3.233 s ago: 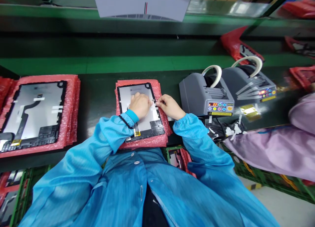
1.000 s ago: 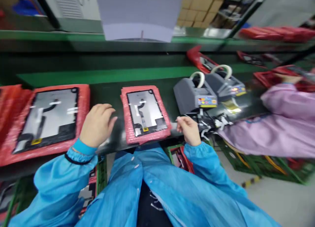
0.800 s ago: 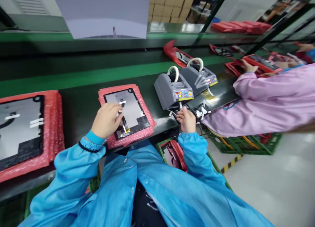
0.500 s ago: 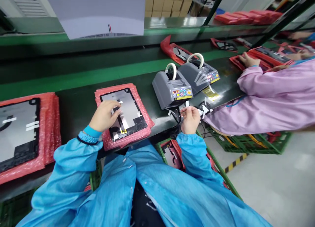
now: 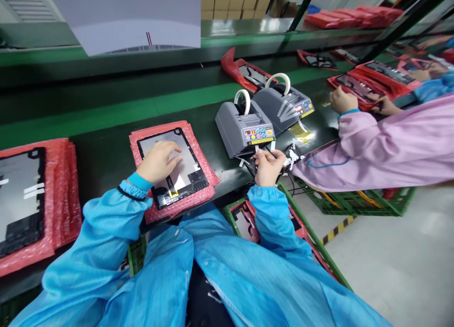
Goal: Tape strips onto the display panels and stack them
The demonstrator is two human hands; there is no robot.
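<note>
Pinching white tape by the grey dispenser in the right hand; leftward, holding the nearer left hand, fingers apart, over the screen panel, lengthwise away on pink wrap

On the near dispenser, the display reads 33 in red. The print on its yellow label is too small to read.

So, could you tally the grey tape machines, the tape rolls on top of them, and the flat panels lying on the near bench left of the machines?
Grey tape machines: 2
Tape rolls: 2
Flat panels: 2
Total: 6
</note>
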